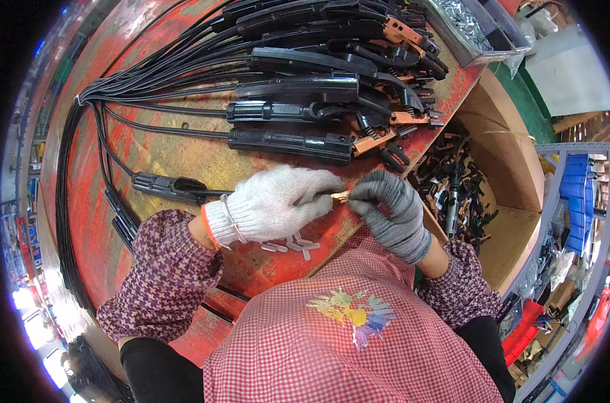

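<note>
My left hand [278, 201], in a white knitted glove, is closed round a black cable [214, 193]; most of its length there is hidden by the palm. A loose black handle [169, 186] lies just left of it, in line with the cable. Bare copper strands [340, 196] stick out between my two hands. My right hand [393, 211], in a grey glove, pinches their tip with thumb and fingers. Several short whitish strips [293, 246] lie on the red worn tabletop [251, 269] below my left wrist.
Beyond my hands lie several black welding electrode holders [298, 87] with copper jaws, their cables tied in a bundle [90, 94]. At right stands a cardboard box [513, 195] with black and copper parts. A metal tray [499, 50] of screws sits at the far right.
</note>
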The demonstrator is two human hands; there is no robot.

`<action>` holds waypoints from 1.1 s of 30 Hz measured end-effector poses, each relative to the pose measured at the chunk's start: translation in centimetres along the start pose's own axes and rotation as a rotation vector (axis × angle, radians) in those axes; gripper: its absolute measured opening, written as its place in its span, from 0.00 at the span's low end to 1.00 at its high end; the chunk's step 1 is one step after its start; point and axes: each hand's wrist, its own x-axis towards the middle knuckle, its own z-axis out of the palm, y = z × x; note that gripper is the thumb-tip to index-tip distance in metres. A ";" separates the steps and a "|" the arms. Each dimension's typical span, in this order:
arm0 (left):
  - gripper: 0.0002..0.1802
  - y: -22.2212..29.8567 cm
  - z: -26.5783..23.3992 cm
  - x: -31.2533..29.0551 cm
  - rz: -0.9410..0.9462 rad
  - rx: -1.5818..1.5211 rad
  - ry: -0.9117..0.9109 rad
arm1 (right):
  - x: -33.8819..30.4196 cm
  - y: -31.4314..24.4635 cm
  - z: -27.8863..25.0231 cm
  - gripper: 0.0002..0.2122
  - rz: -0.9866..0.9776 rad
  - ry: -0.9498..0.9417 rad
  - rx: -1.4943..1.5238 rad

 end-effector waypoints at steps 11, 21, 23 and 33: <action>0.20 0.1 -0.1 -0.1 -0.011 0.047 -0.036 | 1.2 -2.8 -0.8 0.05 -0.057 -0.038 -0.273; 0.18 0.0 0.1 0.0 -0.015 0.044 -0.028 | 1.3 -2.7 -0.7 0.07 0.028 -0.161 -0.306; 0.18 -0.1 0.1 0.0 0.018 0.044 -0.011 | 1.3 -2.7 -0.9 0.07 0.063 -0.196 -0.258; 0.20 0.5 0.2 0.1 -0.040 -0.051 0.041 | 1.4 -2.8 -0.8 0.09 0.059 -0.270 -0.393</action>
